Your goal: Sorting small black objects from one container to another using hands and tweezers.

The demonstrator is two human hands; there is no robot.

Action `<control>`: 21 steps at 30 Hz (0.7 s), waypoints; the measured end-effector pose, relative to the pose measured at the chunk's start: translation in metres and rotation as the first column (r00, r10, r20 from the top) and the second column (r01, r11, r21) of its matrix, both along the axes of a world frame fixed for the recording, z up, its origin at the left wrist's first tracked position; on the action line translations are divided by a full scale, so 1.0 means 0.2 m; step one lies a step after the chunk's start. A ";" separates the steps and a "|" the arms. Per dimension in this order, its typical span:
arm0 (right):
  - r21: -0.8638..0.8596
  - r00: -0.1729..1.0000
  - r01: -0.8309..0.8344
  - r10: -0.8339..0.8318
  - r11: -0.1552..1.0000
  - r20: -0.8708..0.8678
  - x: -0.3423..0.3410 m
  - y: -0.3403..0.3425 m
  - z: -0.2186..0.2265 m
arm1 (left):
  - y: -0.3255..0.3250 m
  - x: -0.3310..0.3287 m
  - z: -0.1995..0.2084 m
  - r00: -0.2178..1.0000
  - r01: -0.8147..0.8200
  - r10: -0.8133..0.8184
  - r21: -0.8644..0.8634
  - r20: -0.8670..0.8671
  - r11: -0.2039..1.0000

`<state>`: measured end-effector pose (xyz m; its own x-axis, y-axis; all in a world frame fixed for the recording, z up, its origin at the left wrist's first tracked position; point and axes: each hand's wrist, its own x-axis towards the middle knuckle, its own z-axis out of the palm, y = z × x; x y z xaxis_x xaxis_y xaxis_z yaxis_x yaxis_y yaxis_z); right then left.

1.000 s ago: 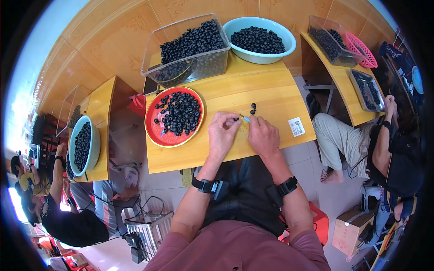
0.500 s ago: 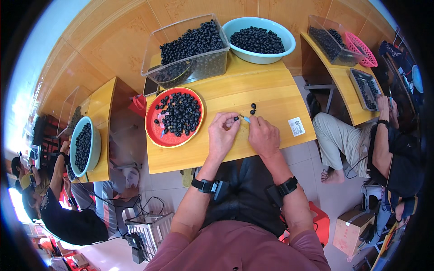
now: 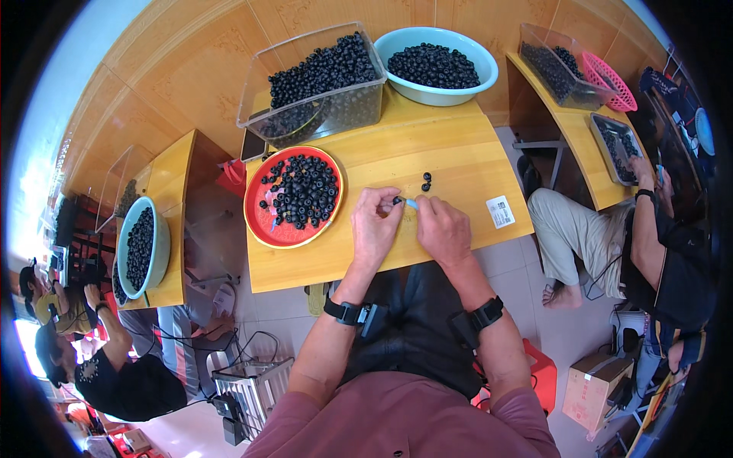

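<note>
While the left hand (image 3: 376, 229) pinches a dark berry (image 3: 397, 201) at its fingertips, the right hand (image 3: 443, 229) closes on a small pale-blue tool (image 3: 411, 203) against it, near the table's (image 3: 458, 160) front edge, probably for steadiness. Two loose berries (image 3: 426, 181) lie beyond; a white square label (image 3: 501, 211) sits at the right corner, a red plate (image 3: 263, 225) at the left.

Counting outward from the yellow wooden table (image 3: 458, 164) in the middle: two hands at its near edge, the left hand (image 3: 376, 229) and right hand (image 3: 443, 229), plus one small dark berry (image 3: 397, 201) pinched between them. Two loose dark berries (image 3: 426, 182) sit just past the hands. One round red plastic plate (image 3: 294, 196) of berries at the table's left, too many to count. At the far edge, one clear plastic bin (image 3: 321, 80) and one round light-blue plastic bowl (image 3: 437, 65), both full. One white sticker (image 3: 501, 211) near the right corner. Two black wristbands, the left one (image 3: 345, 311) and the right one (image 3: 482, 314).
</note>
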<state>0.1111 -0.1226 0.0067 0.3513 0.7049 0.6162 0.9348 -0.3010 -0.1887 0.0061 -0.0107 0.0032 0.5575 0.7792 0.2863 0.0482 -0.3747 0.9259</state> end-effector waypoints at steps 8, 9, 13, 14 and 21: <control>-0.027 0.998 -0.050 0.049 0.998 -0.026 0.00 0.00 -0.01 | -0.01 -0.01 0.02 0.999 -0.009 0.010 0.029 -0.034 1.000; -0.026 0.998 -0.051 0.050 0.998 -0.026 0.00 0.00 -0.01 | -0.01 -0.01 0.02 0.999 -0.007 0.008 0.032 -0.036 0.999; -0.039 0.998 -0.048 0.046 0.998 -0.039 0.00 0.01 -0.01 | 0.00 0.00 -0.02 0.999 0.021 -0.018 -0.091 0.033 0.996; -0.049 0.998 -0.047 0.045 0.998 -0.048 0.00 0.01 -0.01 | 0.01 0.01 -0.04 0.999 0.021 -0.018 -0.092 0.034 0.996; -0.093 0.998 0.057 -0.061 0.994 -0.033 0.02 0.02 -0.02 | 0.00 0.00 -0.03 0.998 0.024 -0.021 -0.050 0.058 0.998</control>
<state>0.1145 -0.1181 0.0031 0.4149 0.7351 0.5362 0.9079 -0.3731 -0.1910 0.0059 -0.0106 -0.0025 0.5590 0.7810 0.2784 -0.0131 -0.3274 0.9448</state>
